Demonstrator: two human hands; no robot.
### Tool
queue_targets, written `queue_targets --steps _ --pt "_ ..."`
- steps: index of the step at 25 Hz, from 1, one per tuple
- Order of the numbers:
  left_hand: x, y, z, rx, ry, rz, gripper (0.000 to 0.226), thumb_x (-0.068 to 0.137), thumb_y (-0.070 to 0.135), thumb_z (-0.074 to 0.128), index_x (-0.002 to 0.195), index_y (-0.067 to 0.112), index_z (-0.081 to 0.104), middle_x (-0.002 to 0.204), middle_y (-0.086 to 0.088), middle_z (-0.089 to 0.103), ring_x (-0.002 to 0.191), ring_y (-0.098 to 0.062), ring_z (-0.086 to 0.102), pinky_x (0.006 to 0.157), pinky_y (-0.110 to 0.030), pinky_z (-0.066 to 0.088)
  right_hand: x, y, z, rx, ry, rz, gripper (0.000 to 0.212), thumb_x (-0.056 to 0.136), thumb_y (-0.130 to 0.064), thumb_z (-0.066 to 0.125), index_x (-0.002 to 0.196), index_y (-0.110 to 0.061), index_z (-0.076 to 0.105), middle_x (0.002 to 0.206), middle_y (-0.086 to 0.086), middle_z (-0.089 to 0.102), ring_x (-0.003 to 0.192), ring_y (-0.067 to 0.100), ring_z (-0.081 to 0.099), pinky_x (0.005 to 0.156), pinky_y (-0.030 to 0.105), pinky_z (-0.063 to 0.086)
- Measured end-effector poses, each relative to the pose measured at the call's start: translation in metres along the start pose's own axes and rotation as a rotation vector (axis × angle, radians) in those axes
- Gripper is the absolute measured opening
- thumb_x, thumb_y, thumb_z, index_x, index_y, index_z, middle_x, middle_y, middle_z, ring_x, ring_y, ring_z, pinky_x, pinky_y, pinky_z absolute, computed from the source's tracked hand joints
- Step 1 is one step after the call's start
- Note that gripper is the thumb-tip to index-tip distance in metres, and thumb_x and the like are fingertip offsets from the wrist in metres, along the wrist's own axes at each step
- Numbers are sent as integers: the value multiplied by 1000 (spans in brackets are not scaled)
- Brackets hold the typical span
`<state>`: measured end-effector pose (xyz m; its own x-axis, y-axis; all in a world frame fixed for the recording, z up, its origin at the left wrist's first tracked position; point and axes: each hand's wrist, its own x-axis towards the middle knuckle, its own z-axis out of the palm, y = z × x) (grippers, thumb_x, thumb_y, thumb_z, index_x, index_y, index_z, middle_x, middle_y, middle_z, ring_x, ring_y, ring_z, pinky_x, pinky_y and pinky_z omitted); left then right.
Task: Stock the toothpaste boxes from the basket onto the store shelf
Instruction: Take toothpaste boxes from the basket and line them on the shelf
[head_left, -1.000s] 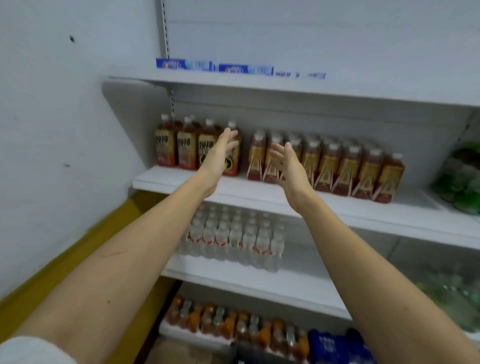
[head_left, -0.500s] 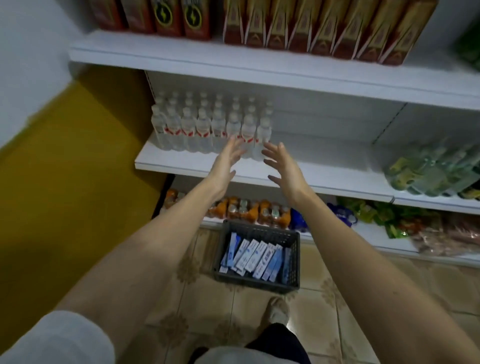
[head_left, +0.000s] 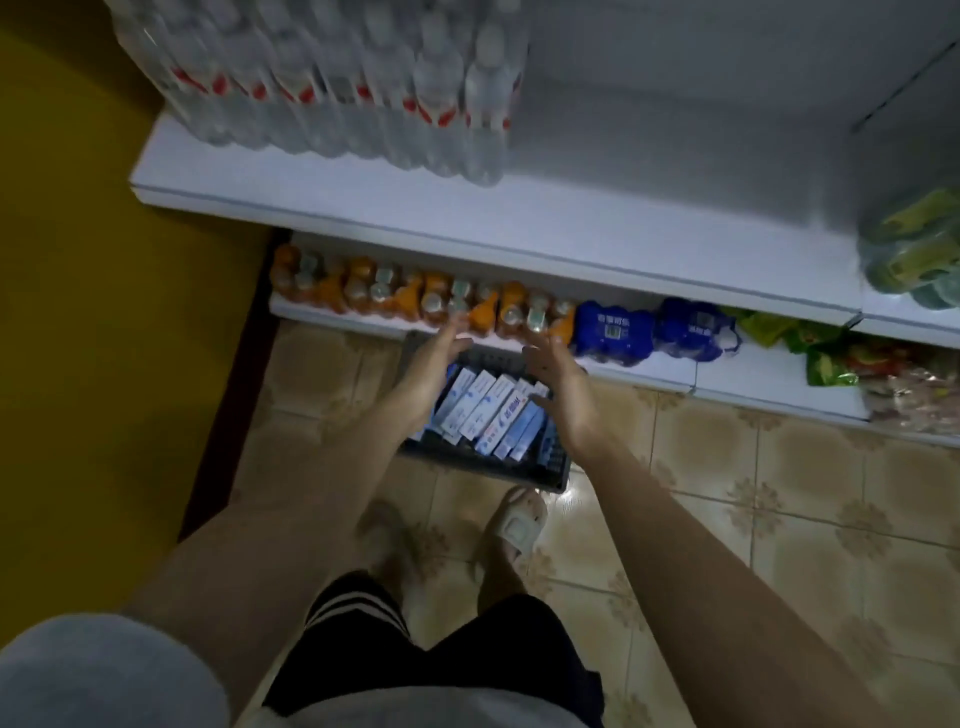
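Observation:
A dark plastic basket (head_left: 498, 470) stands on the tiled floor in front of the lowest shelf. Several white and blue toothpaste boxes (head_left: 485, 408) lie side by side inside it. My left hand (head_left: 439, 353) hovers above the basket's left side with its fingers straight and holds nothing. My right hand (head_left: 558, 379) is over the basket's right side, palm turned inward, fingers spread and empty. Both forearms stretch down toward the basket.
A white shelf (head_left: 519, 218) above carries clear water bottles (head_left: 332, 83) on its left, with bare space to their right. Orange drink bottles (head_left: 415, 296) and blue packs (head_left: 613, 330) line the bottom shelf. My sandalled foot (head_left: 517, 525) stands just behind the basket. A yellow wall is at left.
My view has dropped from the upper shelves down to the floor. Both hands have lowered from shelf height to just above the basket of toothpaste boxes.

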<state>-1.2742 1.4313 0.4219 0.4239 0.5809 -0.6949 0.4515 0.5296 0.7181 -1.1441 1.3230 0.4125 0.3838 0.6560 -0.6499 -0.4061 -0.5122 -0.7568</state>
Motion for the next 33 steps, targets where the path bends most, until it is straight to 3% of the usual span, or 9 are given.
queue_targets --steps 5,7,11,13,15,18,23,30,33 --pt "118 -110 20 46 11 -230 55 102 54 31 149 26 38 153 0 40 143 -20 31 114 -41 22 92 129 -30 82 70 306 50 104 -51 29 142 -24 47 146 0 47 131 20 44 103 44 33" --pt "168 -171 17 88 43 -304 53 102 48 38 148 23 40 153 0 41 141 -22 34 108 -37 28 133 195 -39 102 154 420 41 102 -50 36 132 -27 53 140 -1 51 123 19 47 102 43 35" --pt "271 -285 -12 225 201 -247 35 97 24 54 129 12 59 122 -5 57 105 -14 56 91 -31 42 224 325 -41 99 284 565 40 96 -47 51 127 -23 55 129 2 59 121 25 53 108 48 39" --pt "310 -330 -28 254 271 -218 44 95 16 59 138 13 51 130 -5 53 111 -16 54 94 -32 47 264 379 -43 68 357 605 31 95 -39 56 116 -17 59 119 13 64 112 33 60 102 48 47" --pt "342 -361 -41 340 295 -170 56 94 10 60 147 14 40 141 -4 47 123 -20 49 101 -32 45 301 417 -43 19 430 600 31 93 -31 61 113 -8 59 95 15 64 88 30 64 81 39 54" --pt "380 -390 -53 407 371 -139 64 92 2 58 149 14 33 142 -2 47 126 -19 48 98 -25 42 342 448 -43 -156 476 534 34 90 -23 67 115 -4 56 88 9 58 78 23 57 56 25 42" --pt "426 -413 -56 501 443 -199 53 89 13 65 138 8 45 135 -13 55 122 -27 55 95 -31 49 366 468 -35 -132 512 506 49 91 -32 67 128 -8 47 110 6 60 96 22 61 78 33 52" --pt "440 -424 -58 659 548 -100 43 82 17 71 119 2 57 123 -16 63 112 -30 62 86 -40 57 378 482 -33 -128 606 480 45 83 -29 75 119 -10 56 114 9 66 102 27 66 86 44 58" --pt "428 -420 -53 653 471 -53 44 82 11 72 120 -2 54 127 -17 59 116 -27 58 83 -24 51 370 477 -38 -137 582 471 30 87 -28 68 107 -8 59 107 11 65 99 29 65 80 39 57"
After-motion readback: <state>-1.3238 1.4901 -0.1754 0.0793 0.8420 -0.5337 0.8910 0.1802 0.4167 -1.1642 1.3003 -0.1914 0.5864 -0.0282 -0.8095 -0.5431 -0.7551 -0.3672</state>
